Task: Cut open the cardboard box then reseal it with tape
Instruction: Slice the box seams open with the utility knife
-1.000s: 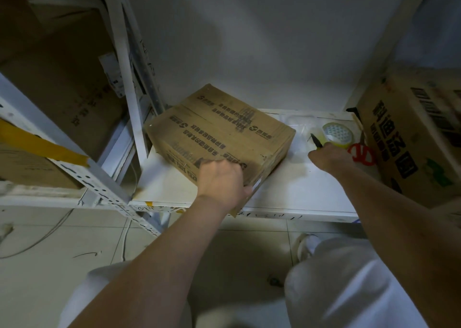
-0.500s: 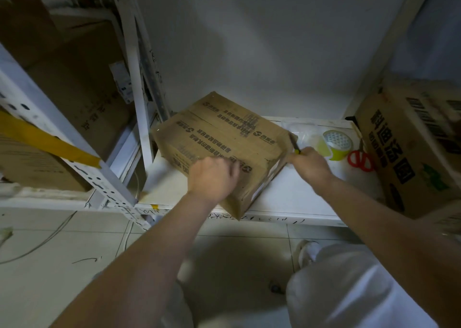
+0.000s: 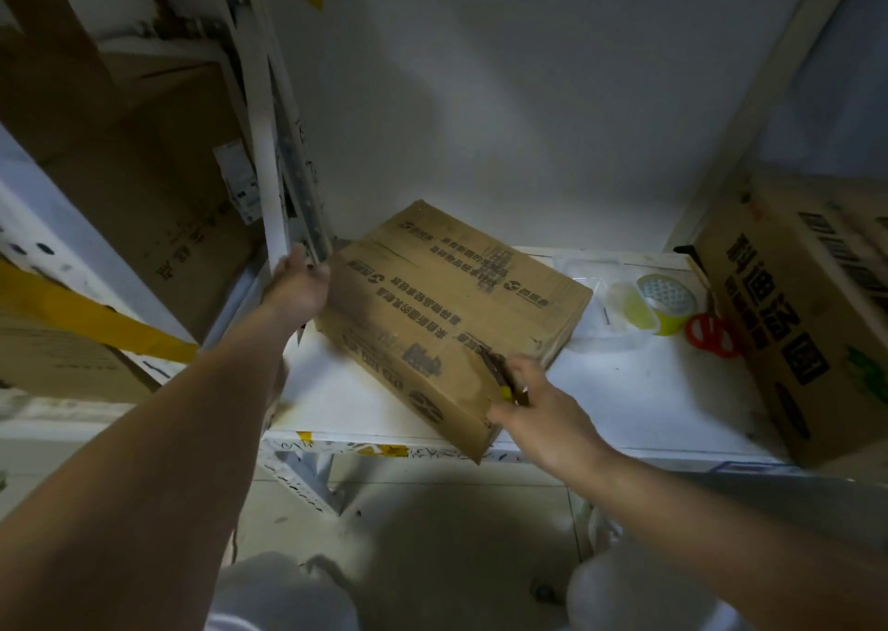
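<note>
Cardboard box [image 3: 447, 313] on shelf [image 3: 639, 400]; tape roll [image 3: 665, 301], scissors [image 3: 711, 335] beside

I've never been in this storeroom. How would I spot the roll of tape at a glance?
Find the white shelf with the printed cardboard box lying flat on it. To the right of that box, towards the back, the tape roll stands beside red-handled scissors. It is the only round thing there, with a yellow-green rim.
</note>
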{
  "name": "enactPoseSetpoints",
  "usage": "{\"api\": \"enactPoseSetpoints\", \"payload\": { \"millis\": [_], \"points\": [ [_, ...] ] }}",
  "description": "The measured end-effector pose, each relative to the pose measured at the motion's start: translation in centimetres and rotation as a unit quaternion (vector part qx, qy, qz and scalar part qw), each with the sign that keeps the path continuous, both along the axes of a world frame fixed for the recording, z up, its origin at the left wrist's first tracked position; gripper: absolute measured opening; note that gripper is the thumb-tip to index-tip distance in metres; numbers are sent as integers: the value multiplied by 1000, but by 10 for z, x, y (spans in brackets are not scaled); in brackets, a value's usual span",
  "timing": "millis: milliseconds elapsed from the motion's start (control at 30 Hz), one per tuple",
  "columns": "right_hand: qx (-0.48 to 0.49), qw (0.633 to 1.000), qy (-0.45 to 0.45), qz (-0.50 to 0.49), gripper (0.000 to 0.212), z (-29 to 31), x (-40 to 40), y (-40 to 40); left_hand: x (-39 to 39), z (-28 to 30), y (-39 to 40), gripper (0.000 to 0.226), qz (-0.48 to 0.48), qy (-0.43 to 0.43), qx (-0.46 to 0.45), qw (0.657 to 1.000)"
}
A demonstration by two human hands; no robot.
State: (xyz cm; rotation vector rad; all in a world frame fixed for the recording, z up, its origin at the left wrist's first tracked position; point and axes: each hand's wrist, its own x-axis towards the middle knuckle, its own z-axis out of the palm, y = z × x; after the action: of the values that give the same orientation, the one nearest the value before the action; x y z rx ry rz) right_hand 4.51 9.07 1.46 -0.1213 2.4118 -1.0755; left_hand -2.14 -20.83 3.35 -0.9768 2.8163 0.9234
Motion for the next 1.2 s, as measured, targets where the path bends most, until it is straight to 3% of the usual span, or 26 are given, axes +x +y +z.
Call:
{"api": "enactPoseSetpoints", "payload": {
  "millis": [100,367,667,900,1033,1200],
  "points": [
    [24,1000,17,8,53,-1,1,-1,-7,-7,-7,51,-14,-15,55,998],
    [43,999,24,-18,49,5,-4,0,-6,-1,-12,49,31,-27,71,997],
    [19,997,3,-73,46,9,-32,19,50,2,19,87,26,-126,-45,991],
    [3,1000,-4,-26,42,10,-63,30,99,17,57,72,-3,-199,-93,975],
    [-7,999,36,-2,43,16,-76,25,121,15,64,63,15,-183,-74,980],
    [31,991,133,-8,28,16,-86,19,139,10,72,55,32,-143,-61,987]
  ]
}}
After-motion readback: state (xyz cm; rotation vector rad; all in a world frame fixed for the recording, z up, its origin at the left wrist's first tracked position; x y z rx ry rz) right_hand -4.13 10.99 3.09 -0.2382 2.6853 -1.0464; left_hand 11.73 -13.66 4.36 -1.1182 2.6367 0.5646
